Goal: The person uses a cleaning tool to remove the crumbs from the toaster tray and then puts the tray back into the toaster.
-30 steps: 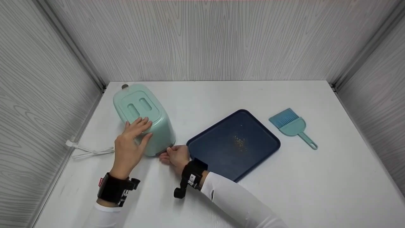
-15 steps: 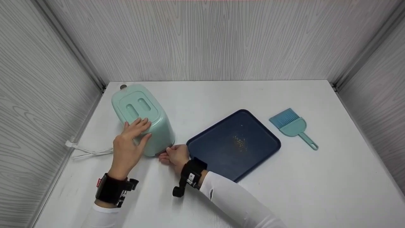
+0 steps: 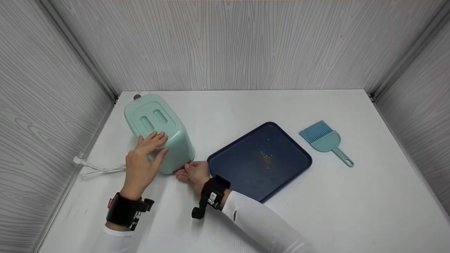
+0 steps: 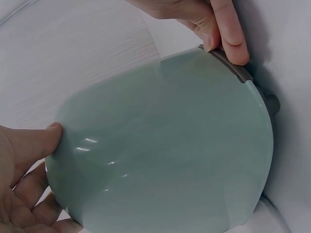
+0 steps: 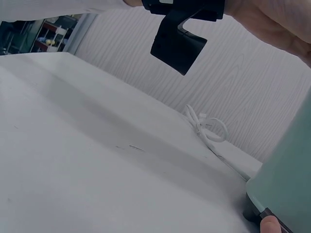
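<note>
A mint-green toaster (image 3: 177, 149) with two long slot-shaped recesses on its top stands at the left of the white table. My left hand (image 3: 140, 165) rests on its near end, fingers lying over the top and thumb against the end face. Low on that same end, my right hand (image 3: 197, 174) pinches the dark edge of the crumb tray (image 4: 241, 74). In the left wrist view the thumb and index finger sit on this edge; the rest of the crumb tray is hidden inside the toaster.
Right of the toaster lies a dark blue tray (image 3: 242, 172) with golden crumbs (image 3: 266, 159) on it. A teal brush and dustpan set (image 3: 325, 141) lies farther right. The bundled white cord (image 3: 102, 170) runs along the left wall. Grey wood-grain walls (image 3: 225, 45) enclose the table.
The toaster and my left hand have shifted very slightly left since a second ago. Both hands keep the same places on the toaster.
</note>
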Motion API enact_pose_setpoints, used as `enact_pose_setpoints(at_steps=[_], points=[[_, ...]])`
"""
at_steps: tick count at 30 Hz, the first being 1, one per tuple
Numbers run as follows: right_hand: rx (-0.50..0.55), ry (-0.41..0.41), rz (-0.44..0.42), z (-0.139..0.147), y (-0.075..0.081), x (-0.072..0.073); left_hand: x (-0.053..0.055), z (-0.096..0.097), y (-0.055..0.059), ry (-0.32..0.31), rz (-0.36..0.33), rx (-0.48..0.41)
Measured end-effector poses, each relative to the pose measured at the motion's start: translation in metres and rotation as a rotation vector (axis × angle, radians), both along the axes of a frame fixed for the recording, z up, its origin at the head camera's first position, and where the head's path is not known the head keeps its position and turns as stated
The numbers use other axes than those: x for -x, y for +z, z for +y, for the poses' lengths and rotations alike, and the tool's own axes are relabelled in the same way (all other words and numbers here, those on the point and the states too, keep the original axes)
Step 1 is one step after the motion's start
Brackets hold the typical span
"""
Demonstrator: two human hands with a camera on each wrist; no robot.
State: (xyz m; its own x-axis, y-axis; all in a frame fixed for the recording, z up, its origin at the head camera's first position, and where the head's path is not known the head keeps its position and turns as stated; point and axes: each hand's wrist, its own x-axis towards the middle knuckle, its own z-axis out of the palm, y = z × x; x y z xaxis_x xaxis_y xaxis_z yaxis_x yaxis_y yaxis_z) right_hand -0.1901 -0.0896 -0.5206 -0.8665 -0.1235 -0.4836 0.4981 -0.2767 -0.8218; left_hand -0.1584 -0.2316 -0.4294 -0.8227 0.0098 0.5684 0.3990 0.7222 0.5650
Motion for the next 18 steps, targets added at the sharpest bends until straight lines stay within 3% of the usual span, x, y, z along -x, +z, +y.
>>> enact_pose_setpoints(at_steps=[10,18], points=[[-0.007,0.002,-0.004,-0.001,0.0,-0.007,-0.002,-0.001,0.001,0.006,-0.031,-0.014],[0.007,0.075,0.03,0.006,0.008,-0.015,0.0,-0.001,0.0,-0.011,-0.027,-0.026]])
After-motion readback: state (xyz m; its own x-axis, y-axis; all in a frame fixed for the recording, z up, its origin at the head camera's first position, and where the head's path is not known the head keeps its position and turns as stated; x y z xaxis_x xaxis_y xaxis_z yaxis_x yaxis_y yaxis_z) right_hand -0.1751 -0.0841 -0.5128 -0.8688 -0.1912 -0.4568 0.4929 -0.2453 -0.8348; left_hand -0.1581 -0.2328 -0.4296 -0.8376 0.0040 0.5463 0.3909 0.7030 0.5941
